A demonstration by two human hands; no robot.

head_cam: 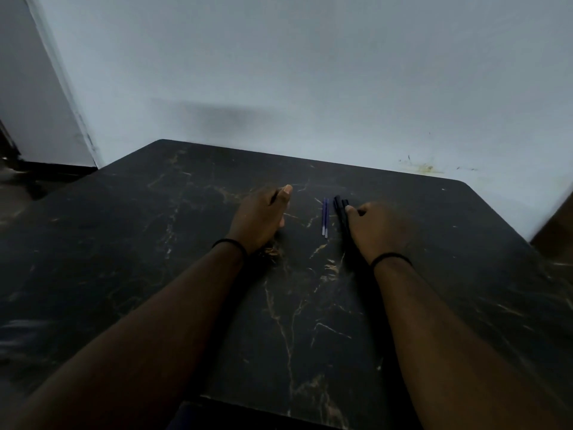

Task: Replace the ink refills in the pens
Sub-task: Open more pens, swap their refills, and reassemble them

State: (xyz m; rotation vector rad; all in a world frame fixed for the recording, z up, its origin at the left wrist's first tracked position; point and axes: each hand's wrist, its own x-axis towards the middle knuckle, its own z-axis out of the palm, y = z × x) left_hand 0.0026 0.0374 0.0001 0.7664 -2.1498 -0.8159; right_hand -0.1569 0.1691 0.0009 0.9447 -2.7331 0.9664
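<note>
From the head view, two slim cylindrical black pens (341,212) are touched by the curled right hand (373,232). Two thin blue refills (324,217) lie between the hands on the veined, marble-patterned dark surface (186,274). The left hand (260,220) is held straight-fingered, empty.

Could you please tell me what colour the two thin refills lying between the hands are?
The refills are blue-violet with pale tips, seen in the head view.

right hand (373,232) covers the black pens' (340,209) lower ends (grip unclear).
</note>
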